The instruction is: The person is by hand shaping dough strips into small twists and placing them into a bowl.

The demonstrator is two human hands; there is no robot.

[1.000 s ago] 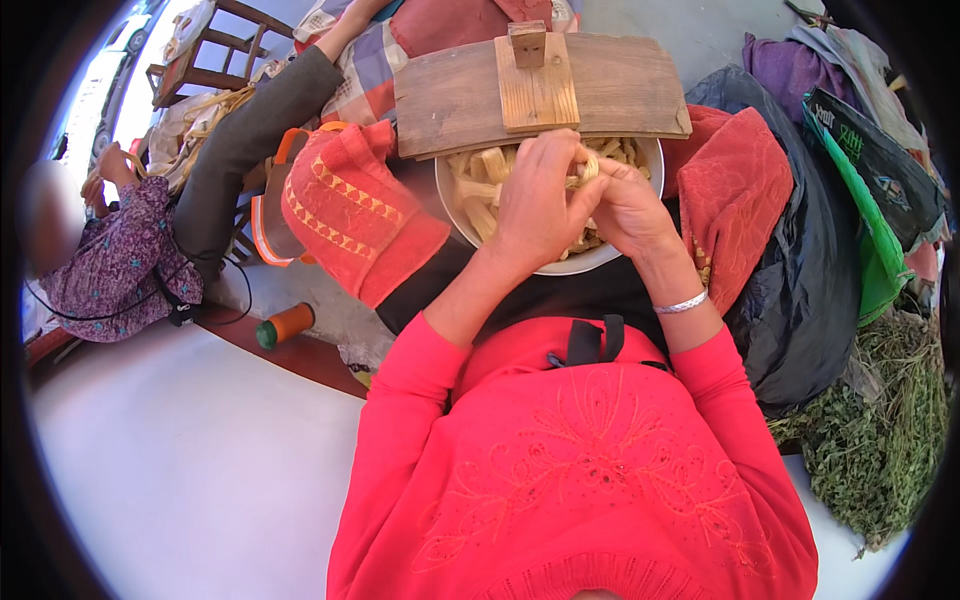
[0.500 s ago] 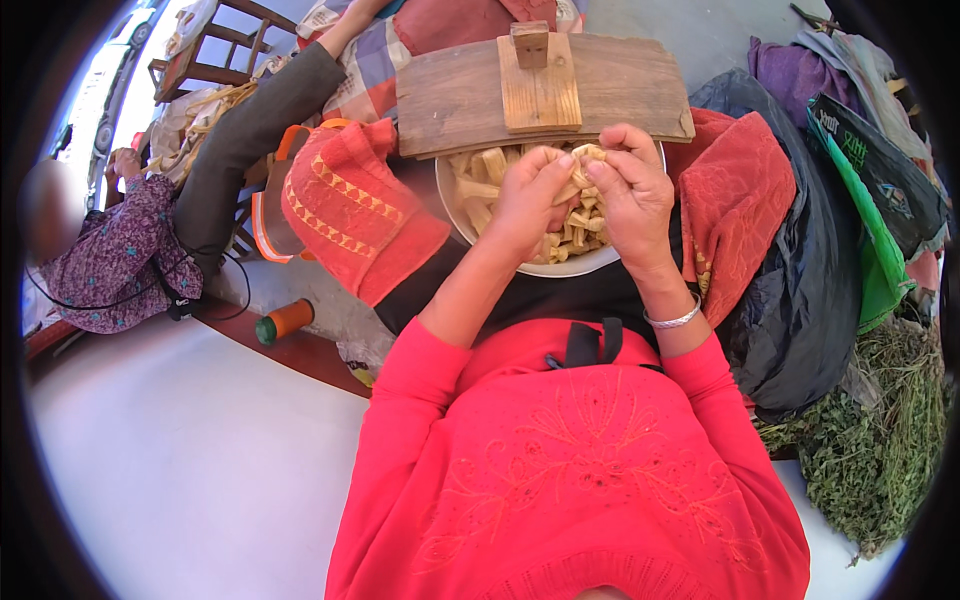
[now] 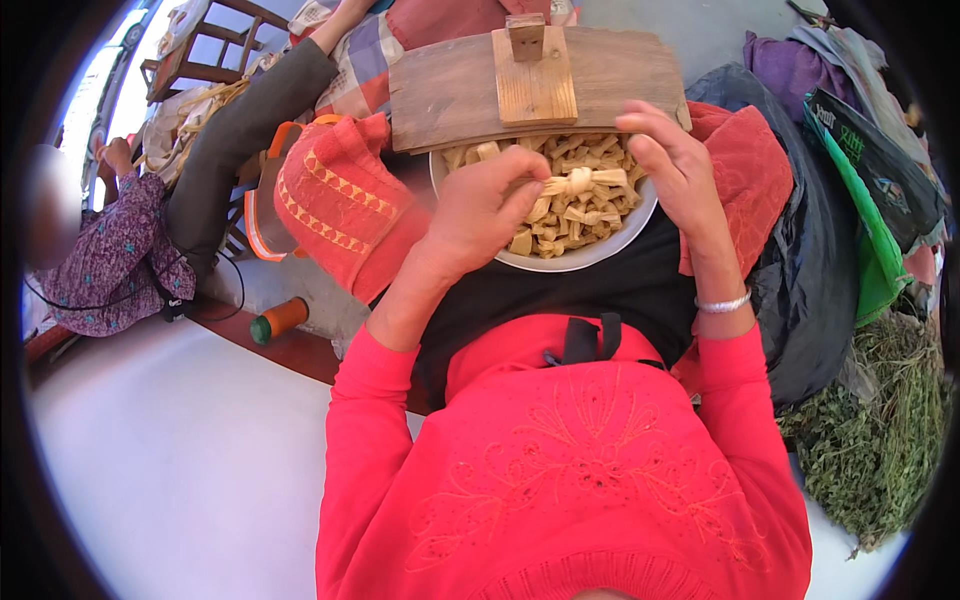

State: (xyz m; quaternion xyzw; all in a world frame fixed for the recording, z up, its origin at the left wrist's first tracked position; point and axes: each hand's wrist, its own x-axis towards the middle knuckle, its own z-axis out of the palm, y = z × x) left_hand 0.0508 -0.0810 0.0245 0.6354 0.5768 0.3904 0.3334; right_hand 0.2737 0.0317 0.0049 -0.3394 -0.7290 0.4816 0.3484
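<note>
Between thumb and fingertips, my left hand [image 3: 477, 214] pinches a pale yellow strip tied in a knot [image 3: 580, 181], its frayed end pointing right. My right hand [image 3: 684, 182] is apart from the knot, at the right side of the bowl, fingers spread and nothing in them. Beneath both hands sits a white bowl [image 3: 597, 260] on my lap, heaped with many similar short yellow knotted pieces [image 3: 566, 236]. They look like dried bean curd knots, though the material is not certain. My left hand hides part of the heap.
A wooden board [image 3: 440, 92] with a small block [image 3: 525, 38] lies across the bowl's far edge. Red cloths [image 3: 345, 205] flank it. To the right are a black plastic bag [image 3: 805, 290] and dried herbs [image 3: 875, 430]; left, an orange thread spool [image 3: 281, 320] and a seated person [image 3: 115, 255].
My hands have parted: the right has let go of the strip and moved right, opening. My left keeps the strip, whose knot now shows. The view has shifted slightly.
</note>
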